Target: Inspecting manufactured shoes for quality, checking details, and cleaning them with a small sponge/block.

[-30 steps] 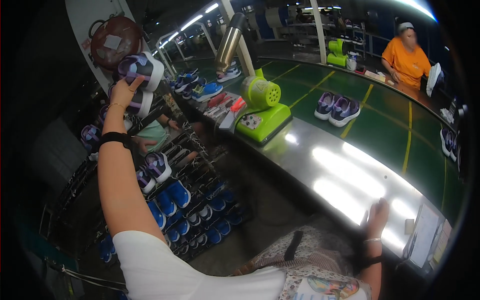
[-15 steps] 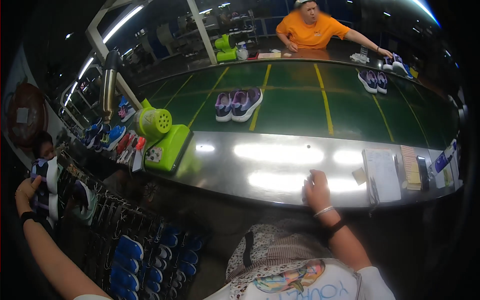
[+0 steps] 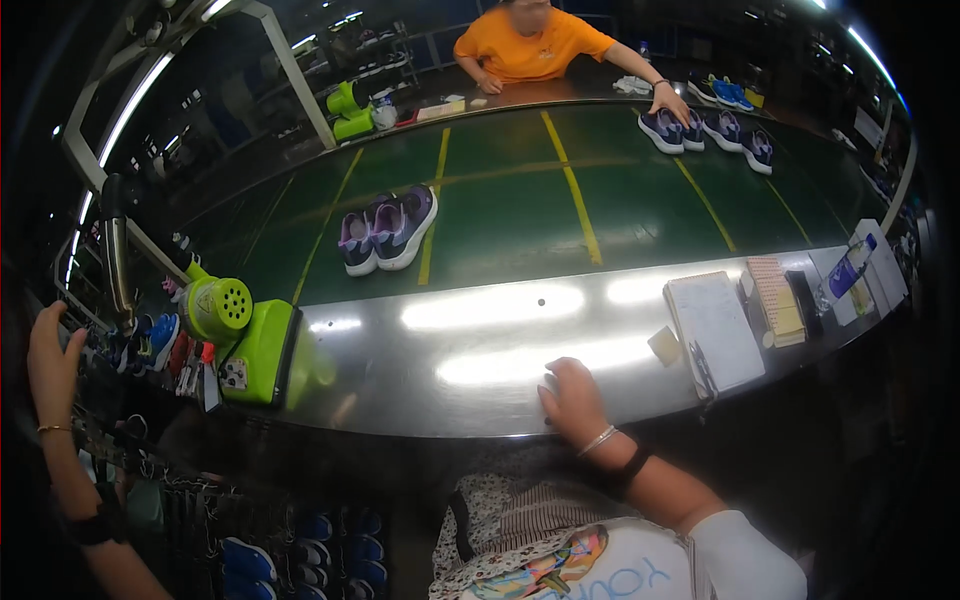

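My left hand (image 3: 52,362) is raised at the far left edge, its thumb apart from the fingers and nothing visible in it. At the front of the steel worktop (image 3: 380,400) rests my right hand (image 3: 575,400), loosely bent with thumb and fingers apart, holding nothing. Beyond it, a pair of dark purple shoes with white soles (image 3: 385,232) stands on the green conveyor belt (image 3: 500,215). Farther right on the belt are two more such pairs: one (image 3: 662,132) under a co-worker's hand (image 3: 668,102), another (image 3: 738,140) beside it.
A lime-green machine (image 3: 255,345) stands at the worktop's left end. Right of my right hand lie a notepad with a pen (image 3: 715,325), cards (image 3: 775,300) and a bottle (image 3: 850,270). Blue shoes (image 3: 245,565) hang on a rack at lower left. An orange-shirted co-worker (image 3: 530,45) faces me across the belt.
My left hand has let go of a dark shoe at the left and opened. The view has turned right. The co-worker's hand has moved onto a purple pair on the belt.
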Motion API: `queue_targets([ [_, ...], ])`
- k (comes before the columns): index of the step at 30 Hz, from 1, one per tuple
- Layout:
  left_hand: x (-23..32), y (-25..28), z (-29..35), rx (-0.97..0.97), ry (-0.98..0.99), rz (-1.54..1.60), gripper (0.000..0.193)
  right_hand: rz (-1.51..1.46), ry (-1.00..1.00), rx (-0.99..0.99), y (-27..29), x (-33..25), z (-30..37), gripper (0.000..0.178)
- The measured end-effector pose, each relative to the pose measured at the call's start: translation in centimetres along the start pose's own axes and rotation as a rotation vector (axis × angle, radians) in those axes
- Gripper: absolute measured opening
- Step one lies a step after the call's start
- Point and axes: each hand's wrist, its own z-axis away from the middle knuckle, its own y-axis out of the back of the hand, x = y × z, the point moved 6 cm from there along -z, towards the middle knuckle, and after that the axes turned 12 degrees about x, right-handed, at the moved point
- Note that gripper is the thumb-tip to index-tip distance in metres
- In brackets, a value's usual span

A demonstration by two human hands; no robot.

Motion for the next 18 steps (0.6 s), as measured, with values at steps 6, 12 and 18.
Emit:
queue_targets([
  [6, 28.6, -14.0, 0.3, -0.61, -0.129, 0.445, 0.038, -0.005, -0.009, -0.024, -0.1, -0.2, 0.0, 0.03],
  [12, 38.0, -29.5, 3.2, -0.947, -0.1, 0.385, 0.067, -0.062, -0.081, -0.052, -0.7, -1.3, -0.8, 0.027],
  [18, 45.0, -36.4, 2.5, -0.933, -0.154, 0.359, 0.081, -0.055, -0.15, -0.064, -0.6, -0.8, -1.3, 0.025],
])
